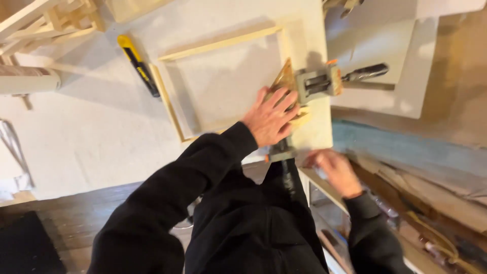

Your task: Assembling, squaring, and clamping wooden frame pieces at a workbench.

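Observation:
My left hand (269,119) lies flat with its fingers spread on the near right corner of a pale wooden frame (223,45), partly over a triangular wooden block (284,78). The frame rests on a white bench top (101,127). A grey corner clamp (317,83) with a dark handle (365,72) grips that same corner. A second clamp with a black handle (286,167) hangs at the bench edge just below my left hand. My right hand (335,170) is blurred beside this clamp, over the bench edge; its grip is unclear.
A yellow-and-black hand tool (138,65) lies left of the frame. A white cylinder (28,80) and stacked wooden frames (45,20) sit at the far left. White boards (380,50) lie to the right, with clutter (431,233) below. Dark wooden floor (61,218) shows at the lower left.

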